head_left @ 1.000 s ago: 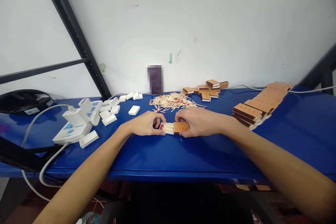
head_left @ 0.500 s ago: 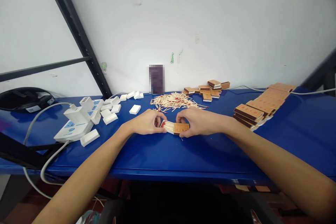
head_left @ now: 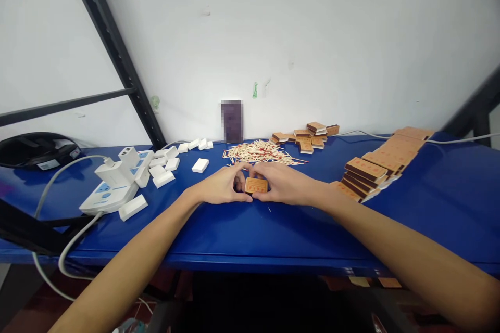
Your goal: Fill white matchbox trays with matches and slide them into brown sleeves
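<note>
A closed orange matchbox [head_left: 256,185] lies between my two hands near the middle of the blue table. My left hand [head_left: 223,184] grips its left end, fingers curled. On its right end, my right hand [head_left: 280,183] has thumb and fingers wrapped round. No matches show from the box. Just behind my hands spreads a pile of loose matches [head_left: 260,152] with red heads. Behind it to the right is a heap of matchboxes [head_left: 305,144]. Overlapping rows of matchboxes [head_left: 385,156] run back on the right.
White blocks [head_left: 200,165] lie at the left, beside a white power strip [head_left: 107,196] with cables and plugs. A black round object [head_left: 37,151] sits far left. A dark pixelated rectangle [head_left: 233,121] stands against the wall. Black shelf posts [head_left: 117,52] rise at the left.
The matchbox's open tray of matches has slid inside its sleeve. My right hand has moved left towards my left hand. The view has shifted slightly.
</note>
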`<state>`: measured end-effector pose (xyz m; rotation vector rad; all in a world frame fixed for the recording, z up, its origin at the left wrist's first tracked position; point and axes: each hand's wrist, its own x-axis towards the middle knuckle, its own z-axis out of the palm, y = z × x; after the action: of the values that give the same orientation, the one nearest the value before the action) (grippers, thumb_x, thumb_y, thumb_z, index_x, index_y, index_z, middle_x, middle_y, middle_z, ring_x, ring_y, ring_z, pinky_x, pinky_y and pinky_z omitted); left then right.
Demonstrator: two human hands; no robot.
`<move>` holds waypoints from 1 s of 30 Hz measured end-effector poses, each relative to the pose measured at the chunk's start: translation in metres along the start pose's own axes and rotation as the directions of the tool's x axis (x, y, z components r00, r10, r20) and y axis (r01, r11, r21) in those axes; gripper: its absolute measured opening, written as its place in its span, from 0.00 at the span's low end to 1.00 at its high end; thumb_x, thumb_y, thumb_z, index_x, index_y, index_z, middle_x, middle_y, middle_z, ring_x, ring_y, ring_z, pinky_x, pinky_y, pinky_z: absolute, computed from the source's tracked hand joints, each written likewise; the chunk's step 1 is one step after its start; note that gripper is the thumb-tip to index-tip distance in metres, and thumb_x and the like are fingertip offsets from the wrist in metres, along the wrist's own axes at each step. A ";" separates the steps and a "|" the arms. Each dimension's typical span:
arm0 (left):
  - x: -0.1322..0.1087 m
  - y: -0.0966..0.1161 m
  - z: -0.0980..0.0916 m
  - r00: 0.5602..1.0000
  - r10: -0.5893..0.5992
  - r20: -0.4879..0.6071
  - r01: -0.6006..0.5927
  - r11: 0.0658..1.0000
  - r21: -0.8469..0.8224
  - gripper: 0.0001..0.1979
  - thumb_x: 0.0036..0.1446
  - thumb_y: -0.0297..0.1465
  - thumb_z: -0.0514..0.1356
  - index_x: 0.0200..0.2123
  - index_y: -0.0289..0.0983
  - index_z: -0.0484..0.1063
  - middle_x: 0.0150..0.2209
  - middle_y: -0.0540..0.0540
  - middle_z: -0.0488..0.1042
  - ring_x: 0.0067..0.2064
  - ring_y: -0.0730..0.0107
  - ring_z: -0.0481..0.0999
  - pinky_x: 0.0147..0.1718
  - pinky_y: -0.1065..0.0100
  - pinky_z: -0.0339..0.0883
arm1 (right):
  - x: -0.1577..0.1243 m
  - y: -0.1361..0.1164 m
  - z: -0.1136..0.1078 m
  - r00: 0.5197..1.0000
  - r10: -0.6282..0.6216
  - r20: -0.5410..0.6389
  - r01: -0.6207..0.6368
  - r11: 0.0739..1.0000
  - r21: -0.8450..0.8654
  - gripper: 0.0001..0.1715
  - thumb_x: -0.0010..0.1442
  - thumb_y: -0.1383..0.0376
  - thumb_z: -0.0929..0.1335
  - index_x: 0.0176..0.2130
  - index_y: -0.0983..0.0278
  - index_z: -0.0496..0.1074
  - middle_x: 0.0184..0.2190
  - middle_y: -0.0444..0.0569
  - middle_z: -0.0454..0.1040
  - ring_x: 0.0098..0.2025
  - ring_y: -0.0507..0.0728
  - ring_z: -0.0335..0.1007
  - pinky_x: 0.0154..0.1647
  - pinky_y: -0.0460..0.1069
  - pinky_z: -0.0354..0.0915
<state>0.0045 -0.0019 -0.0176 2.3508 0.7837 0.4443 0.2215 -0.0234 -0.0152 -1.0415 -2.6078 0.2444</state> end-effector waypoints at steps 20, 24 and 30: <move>0.000 0.005 0.002 0.999 -0.031 0.011 0.025 0.934 0.355 0.23 0.61 0.43 0.55 0.56 0.39 0.64 0.28 0.52 0.68 0.30 0.68 0.67 0.34 0.66 0.58 | -0.085 -0.019 -0.043 0.953 0.210 -0.220 -0.304 0.671 -0.677 0.10 0.60 0.66 0.63 0.41 0.66 0.70 0.35 0.58 0.73 0.38 0.64 0.66 0.36 0.53 0.56; 0.003 0.004 0.003 0.999 -0.026 0.027 0.013 0.918 0.396 0.18 0.62 0.43 0.54 0.48 0.39 0.70 0.26 0.52 0.67 0.30 0.68 0.68 0.35 0.66 0.58 | -0.111 -0.013 -0.044 0.959 0.210 -0.188 -0.272 0.514 -0.814 0.14 0.65 0.63 0.59 0.35 0.64 0.71 0.29 0.58 0.71 0.34 0.64 0.63 0.36 0.55 0.53; 0.003 0.005 0.006 0.999 -0.035 0.019 0.024 0.910 0.413 0.16 0.63 0.41 0.52 0.47 0.39 0.71 0.25 0.52 0.69 0.30 0.68 0.70 0.34 0.67 0.59 | -0.116 0.003 -0.036 0.986 0.136 -0.101 -0.150 0.417 -0.896 0.15 0.64 0.66 0.60 0.34 0.65 0.73 0.29 0.57 0.72 0.37 0.66 0.63 0.37 0.57 0.52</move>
<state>0.0116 -0.0053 -0.0185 2.7228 0.9779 0.2504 0.3159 -0.1002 -0.0094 -1.5387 -2.5568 -1.3190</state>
